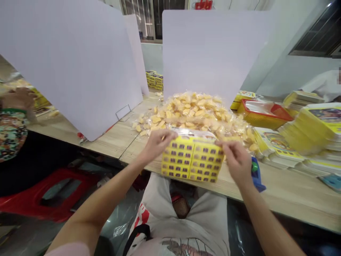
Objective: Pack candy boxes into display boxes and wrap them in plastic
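Note:
At the table's front edge stands a block of small yellow printed boxes [192, 160], stacked in two columns side by side, their printed ends facing me. The top of the block looks pale and shiny; motion blur hides the detail. My left hand [157, 145] pinches its upper left corner, fingers closed. At the upper right corner my right hand [236, 156] grips with thumb and fingertips. Just behind the boxes lies a large heap of small yellow pieces in clear wrappers [194, 110].
A blue tape dispenser [257, 174] sits right of my right hand. Printed yellow cards [282, 145] are stacked on the right, before a red-rimmed yellow basket [263, 115]. White boards [207, 53] stand upright behind and to the left. Another person's arm [18, 103] is at far left.

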A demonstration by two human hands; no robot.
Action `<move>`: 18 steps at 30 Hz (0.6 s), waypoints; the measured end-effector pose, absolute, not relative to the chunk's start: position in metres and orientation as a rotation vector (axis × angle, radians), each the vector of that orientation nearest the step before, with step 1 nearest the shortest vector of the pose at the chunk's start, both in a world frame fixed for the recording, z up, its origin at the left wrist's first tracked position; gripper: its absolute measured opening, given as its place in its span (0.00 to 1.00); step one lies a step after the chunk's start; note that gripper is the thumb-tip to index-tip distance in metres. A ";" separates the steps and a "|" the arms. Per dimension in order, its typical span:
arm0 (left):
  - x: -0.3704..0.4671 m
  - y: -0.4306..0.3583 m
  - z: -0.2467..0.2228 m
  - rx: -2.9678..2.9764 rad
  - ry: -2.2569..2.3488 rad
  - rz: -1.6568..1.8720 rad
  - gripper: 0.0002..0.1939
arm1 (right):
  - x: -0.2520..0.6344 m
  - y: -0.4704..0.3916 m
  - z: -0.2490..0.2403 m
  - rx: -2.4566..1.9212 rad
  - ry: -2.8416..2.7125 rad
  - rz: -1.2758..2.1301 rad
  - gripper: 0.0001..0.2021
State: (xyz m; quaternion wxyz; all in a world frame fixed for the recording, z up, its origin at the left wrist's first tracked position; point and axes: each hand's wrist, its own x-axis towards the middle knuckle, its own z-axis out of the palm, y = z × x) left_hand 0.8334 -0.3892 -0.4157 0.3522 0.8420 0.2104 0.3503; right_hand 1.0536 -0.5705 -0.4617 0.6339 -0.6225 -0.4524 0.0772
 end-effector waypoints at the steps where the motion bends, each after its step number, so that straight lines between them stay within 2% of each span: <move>1: 0.820 -0.404 -0.427 2.214 0.468 0.922 0.10 | 1.040 -0.588 -0.475 -1.427 -1.080 0.163 0.04; 5: 0.778 -0.453 -0.482 2.135 0.365 0.909 0.08 | 0.993 -0.637 -0.530 -1.424 -1.057 0.192 0.03; 8: 0.776 -0.459 -0.498 1.994 0.416 0.941 0.07 | 0.982 -0.635 -0.541 -1.384 -0.966 0.199 0.03; 12: 0.799 -0.436 -0.487 1.926 0.479 0.932 0.07 | 0.999 -0.605 -0.530 -1.338 -0.926 0.164 0.06; 18: 0.810 -0.418 -0.453 1.969 0.555 0.856 0.05 | 1.028 -0.596 -0.511 -1.365 -0.829 0.370 0.05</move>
